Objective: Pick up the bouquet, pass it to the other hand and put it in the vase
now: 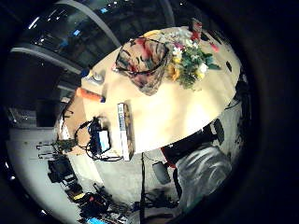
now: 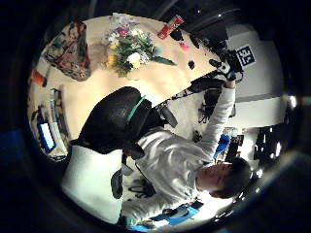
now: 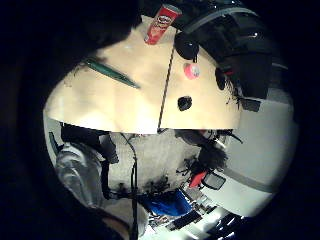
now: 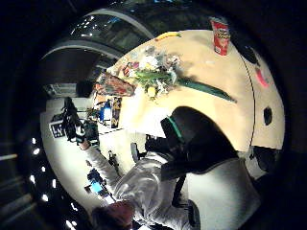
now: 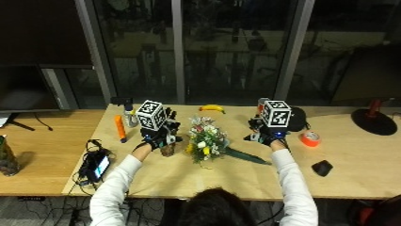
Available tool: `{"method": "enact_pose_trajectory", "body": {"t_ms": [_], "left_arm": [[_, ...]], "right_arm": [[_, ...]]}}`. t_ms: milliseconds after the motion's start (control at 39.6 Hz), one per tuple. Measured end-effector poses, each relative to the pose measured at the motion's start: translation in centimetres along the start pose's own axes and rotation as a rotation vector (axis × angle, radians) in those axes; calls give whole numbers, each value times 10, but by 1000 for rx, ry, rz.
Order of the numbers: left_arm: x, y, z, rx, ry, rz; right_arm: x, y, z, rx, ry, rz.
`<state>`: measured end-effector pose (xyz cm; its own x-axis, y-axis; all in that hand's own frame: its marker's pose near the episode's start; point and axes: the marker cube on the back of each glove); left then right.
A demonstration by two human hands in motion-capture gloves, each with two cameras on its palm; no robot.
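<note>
Bouquet of mixed white, yellow and pink flowers [image 5: 204,143] lies mid-desk, unheld between raised left hand [image 5: 159,135] and right hand [image 5: 266,134], finger positions indeterminable; hasty grasping risks crushing blooms.

The bouquet [image 5: 206,142] is laid mid-tabletop; a banana [image 5: 212,108] is set toward the far edge, tape [image 5: 309,138] apparently toward the right edge.
</note>
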<state>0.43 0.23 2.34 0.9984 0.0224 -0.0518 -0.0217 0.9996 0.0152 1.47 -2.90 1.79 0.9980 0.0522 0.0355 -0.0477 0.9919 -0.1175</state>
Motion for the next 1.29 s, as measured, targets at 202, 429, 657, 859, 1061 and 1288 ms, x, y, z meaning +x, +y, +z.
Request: {"method": "enact_pose_trajectory", "body": {"t_ms": [202, 429, 657, 859, 1061, 1288], "left_arm": [[1, 1, 3, 17, 6, 15], [4, -3, 15, -12, -11, 23], [2, -4, 23, -35, -12, 18], [1, -2, 26, -35, -3, 14], [-1, 0, 30, -44, -10, 11], [-5, 1, 36, -39, 23, 1]], "right_arm": [[27, -37, 33, -85, -47, 81], [60, -84, 112, -145, -68, 136], [54, -73, 148, -199, -55, 185], [62, -86, 184, -243, -16, 269], [67, -90, 212, -288, 2, 261], [58, -88, 225, -232, -82, 187]]}}
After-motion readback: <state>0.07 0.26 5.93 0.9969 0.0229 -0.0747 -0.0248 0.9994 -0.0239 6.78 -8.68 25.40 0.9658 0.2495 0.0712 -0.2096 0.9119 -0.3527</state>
